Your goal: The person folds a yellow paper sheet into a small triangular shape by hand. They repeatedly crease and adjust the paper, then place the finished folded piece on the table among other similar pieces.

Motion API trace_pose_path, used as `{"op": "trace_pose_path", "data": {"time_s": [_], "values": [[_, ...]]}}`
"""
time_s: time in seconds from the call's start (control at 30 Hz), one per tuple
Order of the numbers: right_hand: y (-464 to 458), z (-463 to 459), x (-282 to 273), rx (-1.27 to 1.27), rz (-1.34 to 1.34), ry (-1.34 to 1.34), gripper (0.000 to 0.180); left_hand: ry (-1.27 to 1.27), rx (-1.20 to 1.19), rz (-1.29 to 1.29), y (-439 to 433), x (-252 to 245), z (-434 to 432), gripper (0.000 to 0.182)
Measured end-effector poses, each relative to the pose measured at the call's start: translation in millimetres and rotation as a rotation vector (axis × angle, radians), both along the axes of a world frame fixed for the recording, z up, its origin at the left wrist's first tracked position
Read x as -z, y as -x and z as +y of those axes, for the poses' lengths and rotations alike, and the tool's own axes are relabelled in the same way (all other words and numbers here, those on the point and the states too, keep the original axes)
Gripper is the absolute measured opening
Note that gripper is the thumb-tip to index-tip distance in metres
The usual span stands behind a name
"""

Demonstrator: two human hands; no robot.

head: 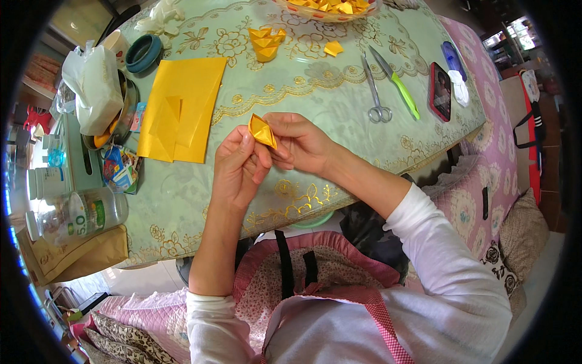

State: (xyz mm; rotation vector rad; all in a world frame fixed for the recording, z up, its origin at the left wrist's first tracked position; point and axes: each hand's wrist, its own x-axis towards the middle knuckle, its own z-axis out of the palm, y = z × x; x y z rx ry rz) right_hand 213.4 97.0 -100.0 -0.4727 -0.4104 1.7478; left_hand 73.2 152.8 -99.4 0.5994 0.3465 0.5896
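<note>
A small folded gold paper ingot (262,131) is held between both hands above the table's near edge. My left hand (239,157) pinches its left end, with the thumb in front. On the other side, my right hand (298,141) grips the ingot with its fingers partly hidden behind it. A stack of gold paper sheets (204,100) lies to the left, with loose folded sheets (166,132) on top. Farther back stand several nested gold paper ingots (265,45). One separate folded gold piece (333,48) rests to their right.
Scissors (376,98) and a green-handled knife (400,88) lie at the right, near a red-cased phone (440,93). A basket (332,17) of gold pieces stands at the back. At left are a blue-green bowl (143,53), a tissue pack (93,91) and a plastic jar (86,211).
</note>
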Motion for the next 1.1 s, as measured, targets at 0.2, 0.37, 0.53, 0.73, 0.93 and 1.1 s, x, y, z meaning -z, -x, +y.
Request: {"op": "trace_pose_path", "data": {"time_s": [0.2,0.37,0.53,0.73,0.93,1.1], "values": [[0.4,0.1,0.5,-0.003,0.034,-0.017,0.021,0.040,0.036,0.001,1.5,-6.0,-1.2,0.021],[0.1,-1.0,1.3,0.001,0.037,-0.001,0.022,0.020,0.051,0.056,1.1,-7.5,-2.3,0.023],[0.1,-0.5,3.5,-0.003,0.015,-0.022,0.022,0.031,0.042,0.012,0.1,-4.9,-4.0,0.021],[-0.1,-0.6,4.2,-0.022,0.058,-0.032,0.022,0.053,0.051,-0.047,0.2,-3.6,-4.5,0.020],[0.8,-0.1,4.9,0.013,0.036,-0.038,0.022,0.009,0.101,0.024,0.4,-8.5,-5.0,0.027],[1.8,-0.6,6.3,0.022,0.012,-0.038,0.022,0.048,0.097,-0.014,1.0,-9.1,-5.3,0.028]]}}
